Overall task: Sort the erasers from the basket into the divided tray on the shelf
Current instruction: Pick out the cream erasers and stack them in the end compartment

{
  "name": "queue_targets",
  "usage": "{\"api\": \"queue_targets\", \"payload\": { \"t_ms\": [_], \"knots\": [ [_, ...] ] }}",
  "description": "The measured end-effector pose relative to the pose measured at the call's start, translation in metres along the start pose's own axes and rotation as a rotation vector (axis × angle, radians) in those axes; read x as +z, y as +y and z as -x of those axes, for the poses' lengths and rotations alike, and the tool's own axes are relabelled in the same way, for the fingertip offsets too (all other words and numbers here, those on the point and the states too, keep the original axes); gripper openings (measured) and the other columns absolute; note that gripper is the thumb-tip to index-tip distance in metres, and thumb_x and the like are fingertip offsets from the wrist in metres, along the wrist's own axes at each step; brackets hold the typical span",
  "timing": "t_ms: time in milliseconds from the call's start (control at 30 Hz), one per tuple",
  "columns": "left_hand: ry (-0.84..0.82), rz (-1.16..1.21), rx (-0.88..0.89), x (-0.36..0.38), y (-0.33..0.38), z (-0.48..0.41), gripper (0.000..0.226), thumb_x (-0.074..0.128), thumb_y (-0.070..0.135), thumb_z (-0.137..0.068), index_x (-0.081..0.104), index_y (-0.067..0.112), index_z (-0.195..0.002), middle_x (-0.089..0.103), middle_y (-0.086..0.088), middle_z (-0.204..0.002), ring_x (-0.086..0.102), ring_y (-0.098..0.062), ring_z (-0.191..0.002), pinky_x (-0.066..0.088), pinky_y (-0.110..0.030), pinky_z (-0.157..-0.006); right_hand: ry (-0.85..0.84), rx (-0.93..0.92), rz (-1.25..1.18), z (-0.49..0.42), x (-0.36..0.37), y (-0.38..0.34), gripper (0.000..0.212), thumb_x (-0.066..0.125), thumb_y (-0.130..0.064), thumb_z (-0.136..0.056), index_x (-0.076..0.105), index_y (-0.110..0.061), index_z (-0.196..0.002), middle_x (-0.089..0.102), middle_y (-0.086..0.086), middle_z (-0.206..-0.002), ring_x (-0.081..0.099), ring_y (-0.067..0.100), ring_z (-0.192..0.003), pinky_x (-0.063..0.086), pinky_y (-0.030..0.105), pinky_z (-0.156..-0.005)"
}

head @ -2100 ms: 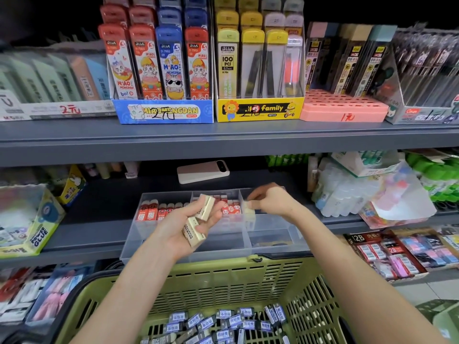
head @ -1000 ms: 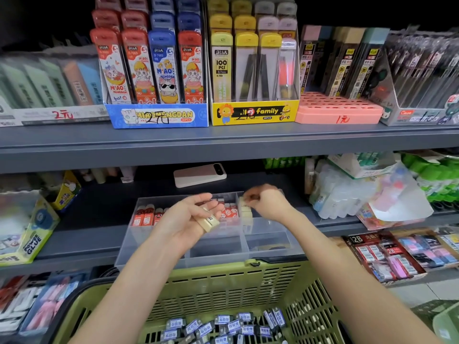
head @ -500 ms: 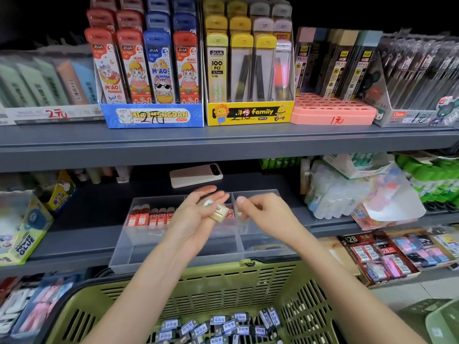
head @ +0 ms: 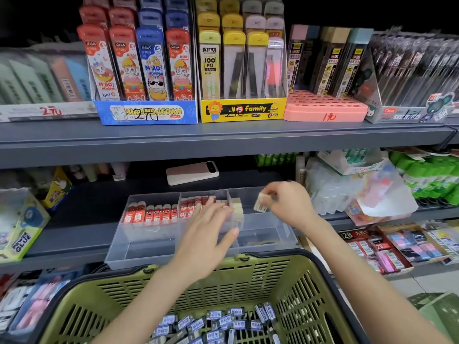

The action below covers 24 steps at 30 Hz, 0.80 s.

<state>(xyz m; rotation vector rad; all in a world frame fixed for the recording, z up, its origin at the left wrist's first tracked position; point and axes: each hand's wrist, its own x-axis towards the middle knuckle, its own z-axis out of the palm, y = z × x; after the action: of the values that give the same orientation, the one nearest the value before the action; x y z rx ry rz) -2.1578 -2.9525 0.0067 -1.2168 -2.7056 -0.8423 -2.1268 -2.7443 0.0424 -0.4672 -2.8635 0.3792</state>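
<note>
— While the right hand (head: pixel 288 204) hangs over the divided tray (head: pixel 129 252), what does it hold?
— 1 cream eraser (head: pixel 260 204), pinched between thumb and curled fingertips, over the back-right compartment.
— And the left hand (head: pixel 206 227)?
— It is flat and palm down over the tray's middle, fingers straight and slightly spread. I see nothing in it.
— How many erasers sit in the tray?
— The back row has 3 compartments. The left one has 6 red-sleeved erasers (head: pixel 151 216) standing in a line. The middle one shows at least 4 red erasers (head: pixel 190 208), and the left hand covers the rest. The right one has 3 cream erasers (head: pixel 237 209) against the divider.
— Where is the tray?
— On the lower shelf (head: pixel 74 219), with 1 pink-and-white phone (head: pixel 192 172) lying flat behind it.
— And the basket?
— 1 green basket (head: pixel 248 274) with a black rim sits just in front of the tray and lower. Blue-sleeved erasers (head: pixel 223 319) lie heaped on its floor, well over 10, too overlapped to count.
</note>
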Motion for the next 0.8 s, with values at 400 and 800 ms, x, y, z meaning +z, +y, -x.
{"api": "queue_targets", "payload": {
  "t_ms": [400, 800],
  "knots": [
    [-0.168, -0.328, 0.066, 0.013, -0.006, 0.009, 0.076, -0.007, 0.066, -0.084, 0.017, 0.035, -0.149, 0.005, -0.003, -0.16, -0.013, -0.018, -0.145, -0.027, -0.03, -0.105, -0.281, -0.188, 0.097, -0.004, 0.026, -0.004, 0.032, 0.034, -0.025, -0.101, 0.062, -0.025, -0.116, 0.064, -0.006, -0.12, 0.054, 0.022, -0.113, 0.028, 0.034, -0.094],
    [0.139, -0.056, 0.202, -0.005, -0.002, 0.076, 0.035, 0.041, 0.028, -0.095, 0.068, 0.009, -0.106, 0.066, -0.008, -0.111, 0.058, -0.025, -0.11, 0.043, -0.036, -0.097, -0.076, -0.24, -0.423, 0.129, 0.026, -0.013, 0.017, 0.059, -0.027, -0.09, 0.07, -0.017, -0.099, 0.068, -0.009, -0.091, 0.059, 0.004, -0.084, 0.046, 0.02, -0.079]
  ]
}}
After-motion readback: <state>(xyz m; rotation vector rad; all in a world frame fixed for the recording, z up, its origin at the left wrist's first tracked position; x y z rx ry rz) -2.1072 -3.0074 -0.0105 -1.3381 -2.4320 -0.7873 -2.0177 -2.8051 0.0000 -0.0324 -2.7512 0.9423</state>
